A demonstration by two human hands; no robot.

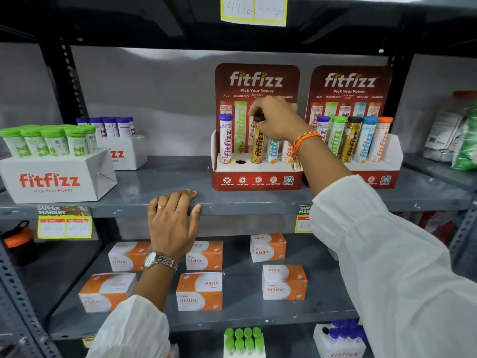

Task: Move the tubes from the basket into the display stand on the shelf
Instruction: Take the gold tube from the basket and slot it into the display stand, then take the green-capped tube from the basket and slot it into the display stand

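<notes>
"fitfizz Pick Your Power" on display stand (256, 174), "vizinc" on orange boxes (284, 281)

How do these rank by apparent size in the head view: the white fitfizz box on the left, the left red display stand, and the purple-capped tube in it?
1. Left red display stand
2. White fitfizz box; sits nearer the camera, so this gap is unsure
3. Purple-capped tube, clearly smallest

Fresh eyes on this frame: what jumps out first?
The two red fitfizz display stands on the middle shelf, the left stand with one empty hole in its row. The right hand is above it, its grip pinching the dark cap of a gold tube standing in the third slot. The left hand rests flat on the shelf edge.
</notes>
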